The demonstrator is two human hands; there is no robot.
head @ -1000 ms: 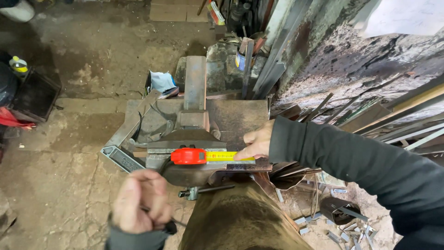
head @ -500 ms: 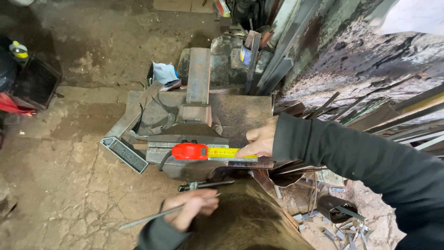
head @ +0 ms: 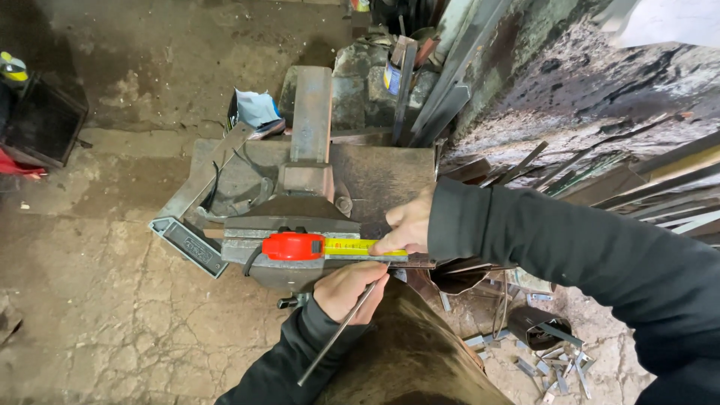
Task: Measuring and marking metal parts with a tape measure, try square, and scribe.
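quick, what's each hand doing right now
Left hand: closed around a thin metal rod, its tip up at the tape measure.
Right hand: fingers pressing the yellow tape blade down onto the flat bar in the vise.

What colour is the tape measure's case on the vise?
Red, with a yellow blade, on the tape measure; the head view shows it best.

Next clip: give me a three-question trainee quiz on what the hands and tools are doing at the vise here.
1. True or false: the red tape measure lies on the vise.
2. What does the left hand hold? A) a thin metal rod B) a hammer C) a paint brush
3. Fill in: the right hand presses on the yellow ____.

Key:
1. True
2. A, the thin metal rod
3. tape blade
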